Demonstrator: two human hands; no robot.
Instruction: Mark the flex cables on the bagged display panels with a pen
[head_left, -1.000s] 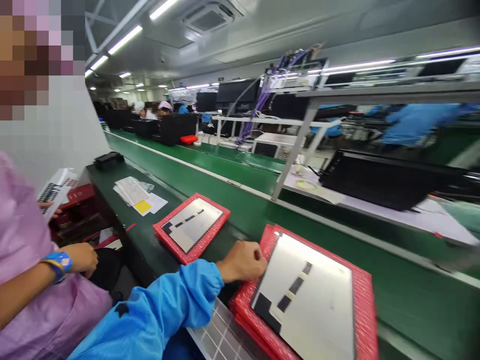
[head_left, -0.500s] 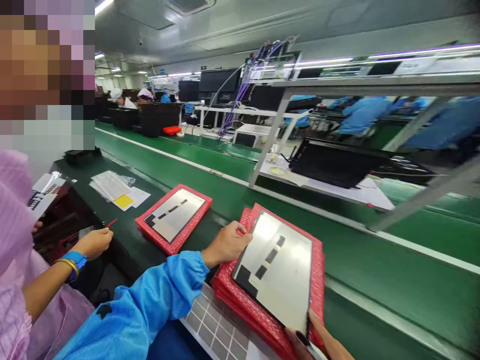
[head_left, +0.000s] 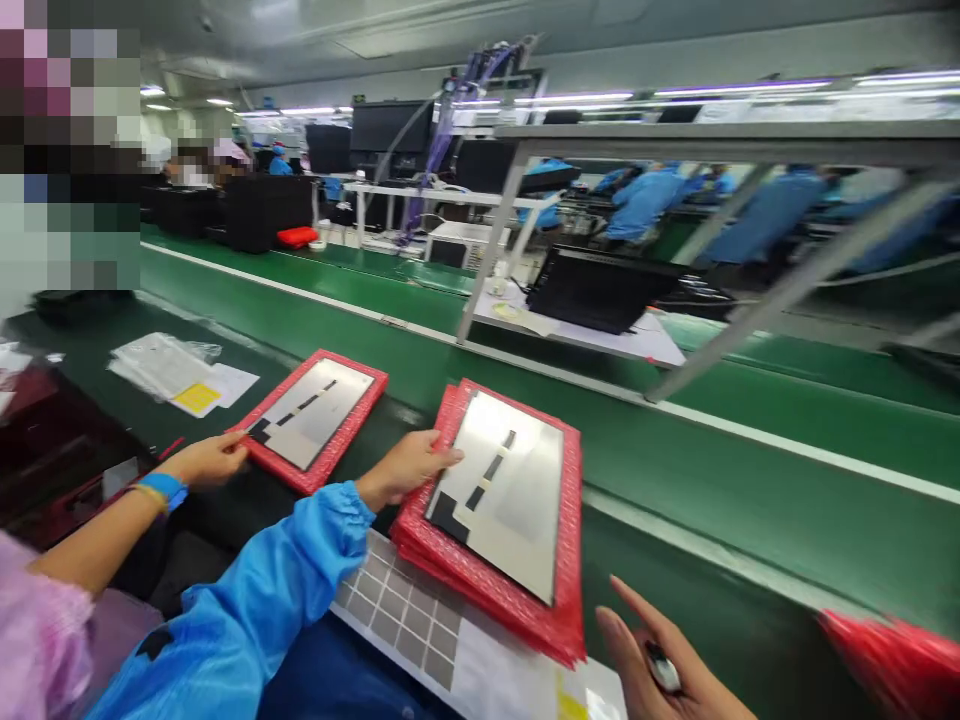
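My left hand (head_left: 405, 466), in a blue sleeve (head_left: 277, 570), lies open on the near-left edge of a stack of silver-backed display panels (head_left: 510, 490) in red foam sleeves (head_left: 571, 540). My right hand (head_left: 652, 655) is at the bottom edge, to the right of the stack and apart from it. It holds a small dark-and-white object (head_left: 664, 668), possibly a marker. Another red-framed panel (head_left: 311, 420) lies to the left on the dark green bench. A co-worker's hand (head_left: 206, 460) touches that panel's foam corner (head_left: 255, 445).
A grey grid mat (head_left: 401, 610) lies under the stack's near edge. Papers with a yellow label (head_left: 176, 375) are on the bench. A green conveyor belt (head_left: 750, 460) runs behind, and red foam (head_left: 892, 665) sits at lower right. Black monitors (head_left: 600, 290) stand beyond.
The view has turned right, shifting everything left. My right hand has moved farther into view beside the stack. My left hand's fingers now lie flatter on the stack's edge.
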